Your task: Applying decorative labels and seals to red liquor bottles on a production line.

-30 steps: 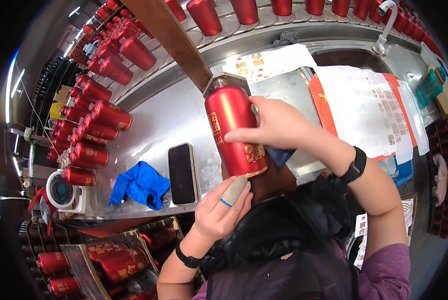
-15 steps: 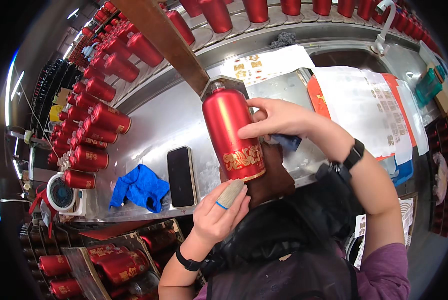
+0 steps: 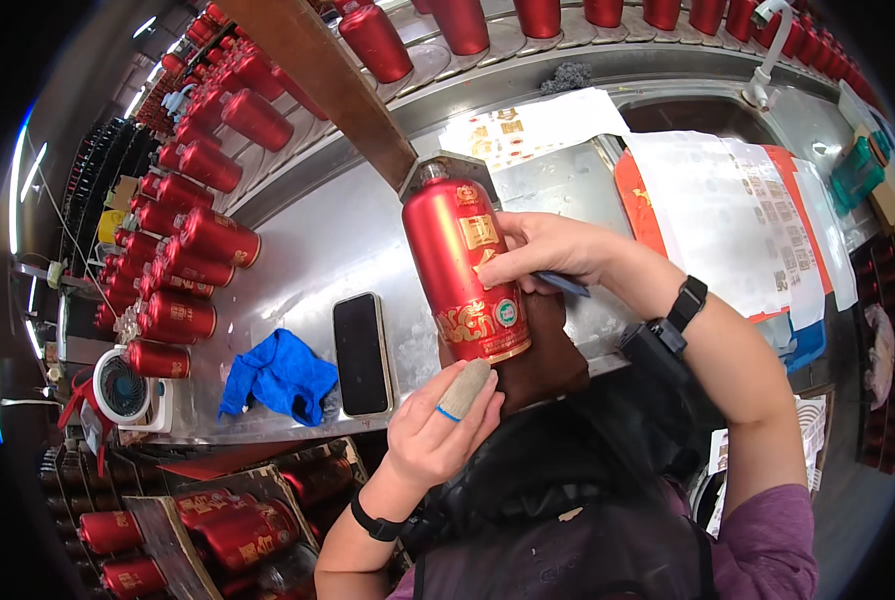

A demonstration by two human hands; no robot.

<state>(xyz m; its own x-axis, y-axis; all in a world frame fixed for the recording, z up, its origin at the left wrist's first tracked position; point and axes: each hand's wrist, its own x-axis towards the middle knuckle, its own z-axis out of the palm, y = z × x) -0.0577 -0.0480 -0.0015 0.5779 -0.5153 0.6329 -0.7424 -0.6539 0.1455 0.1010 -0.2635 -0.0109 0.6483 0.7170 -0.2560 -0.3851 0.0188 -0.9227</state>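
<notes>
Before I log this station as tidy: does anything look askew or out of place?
Mostly orderly. The blue cloth lies crumpled on the metal bench beside the phone, and several red bottles lie on their sides at the left. The held bottle shows no damage, and nothing looks spilled.

The red bottle point(image 3: 465, 272) has turned in the person's grip, its gold label and round seal now facing the camera.

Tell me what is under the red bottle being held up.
Under the red bottle lies a dark brown mat on the steel table. The left hand props its base with a covered thumb. The bottle hides part of the mat.
</notes>
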